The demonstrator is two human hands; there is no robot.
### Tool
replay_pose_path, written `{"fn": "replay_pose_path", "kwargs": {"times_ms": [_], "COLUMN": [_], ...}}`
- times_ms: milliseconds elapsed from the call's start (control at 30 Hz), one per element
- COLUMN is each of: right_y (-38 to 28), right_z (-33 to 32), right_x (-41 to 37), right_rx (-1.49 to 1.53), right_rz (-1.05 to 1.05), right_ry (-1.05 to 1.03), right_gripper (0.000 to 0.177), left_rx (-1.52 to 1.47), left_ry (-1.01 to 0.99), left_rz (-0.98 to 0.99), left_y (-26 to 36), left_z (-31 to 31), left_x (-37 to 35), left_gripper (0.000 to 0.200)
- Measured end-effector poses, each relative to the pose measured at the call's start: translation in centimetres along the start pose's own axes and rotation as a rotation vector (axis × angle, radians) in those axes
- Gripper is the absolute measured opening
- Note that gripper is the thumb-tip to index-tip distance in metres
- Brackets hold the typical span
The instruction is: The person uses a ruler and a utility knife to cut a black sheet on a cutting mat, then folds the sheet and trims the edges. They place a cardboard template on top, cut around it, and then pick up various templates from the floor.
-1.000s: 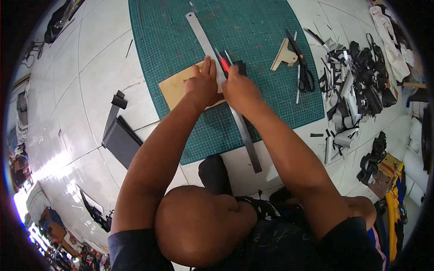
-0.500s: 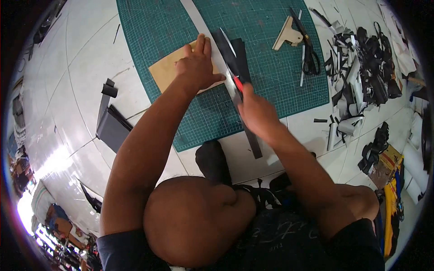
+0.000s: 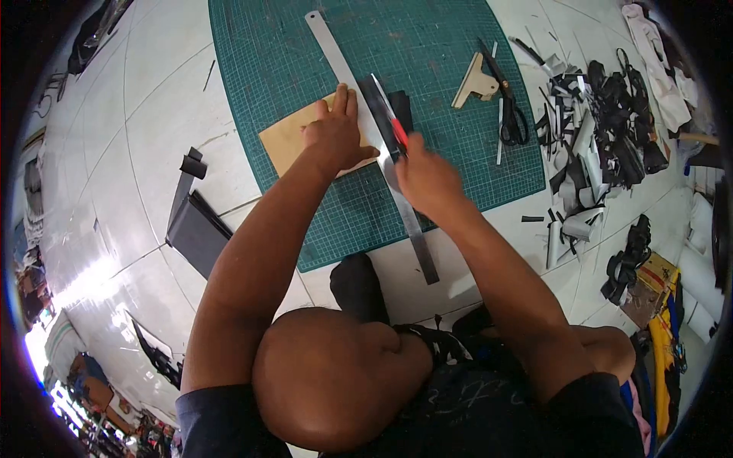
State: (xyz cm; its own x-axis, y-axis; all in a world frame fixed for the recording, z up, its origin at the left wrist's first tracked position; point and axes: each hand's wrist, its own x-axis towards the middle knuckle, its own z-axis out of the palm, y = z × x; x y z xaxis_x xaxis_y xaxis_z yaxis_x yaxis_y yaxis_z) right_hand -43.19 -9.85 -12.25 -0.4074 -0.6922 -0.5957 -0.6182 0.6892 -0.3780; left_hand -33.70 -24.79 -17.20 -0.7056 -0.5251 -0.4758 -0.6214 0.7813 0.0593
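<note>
My left hand [image 3: 334, 136] lies spread over a tan card-like sheet [image 3: 289, 139], fingers stretched out and the thumb reaching onto a long steel ruler [image 3: 328, 47]. In my right hand [image 3: 430, 177] a red cutter knife [image 3: 398, 131] is gripped, close against the ruler's right edge. A black strip [image 3: 372, 93] with a white edge runs along that side of the ruler, and another black piece [image 3: 402, 107] lies just beyond it. The knife's blade tip cannot be made out clearly. All of this rests on a green cutting mat [image 3: 450, 46].
Scissors [image 3: 513, 118] and a beige spring clip [image 3: 475, 82] lie on the mat's right side. A heap of black and white scraps [image 3: 592, 137] covers the floor further right. Folded black material [image 3: 200, 237] sits on the tiles at left.
The whole view has shifted, so the mat appears lower. My right hand and the knife have moved forward along the ruler. My left hand stays pressed on the sheet and ruler.
</note>
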Motion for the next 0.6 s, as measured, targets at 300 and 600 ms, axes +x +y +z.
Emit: {"fn": "replay_pose_path", "kwargs": {"times_ms": [300,600], "right_y": [-4.0,-0.9], "right_z": [-0.6,0.3], "right_x": [7.1,2.7], "right_rx": [0.003,0.043], "right_rz": [-0.107,-0.079], "right_ry": [0.069,-0.009], "right_gripper": [0.040,0.035], "left_rx": [0.066,0.043], "left_ry": [-0.047,0.033], "left_rz": [0.047,0.038], "left_y": [-0.2,-0.1], "left_z": [-0.3,0.2], "left_x": [0.3,0.2], "left_gripper": [0.118,0.118]}}
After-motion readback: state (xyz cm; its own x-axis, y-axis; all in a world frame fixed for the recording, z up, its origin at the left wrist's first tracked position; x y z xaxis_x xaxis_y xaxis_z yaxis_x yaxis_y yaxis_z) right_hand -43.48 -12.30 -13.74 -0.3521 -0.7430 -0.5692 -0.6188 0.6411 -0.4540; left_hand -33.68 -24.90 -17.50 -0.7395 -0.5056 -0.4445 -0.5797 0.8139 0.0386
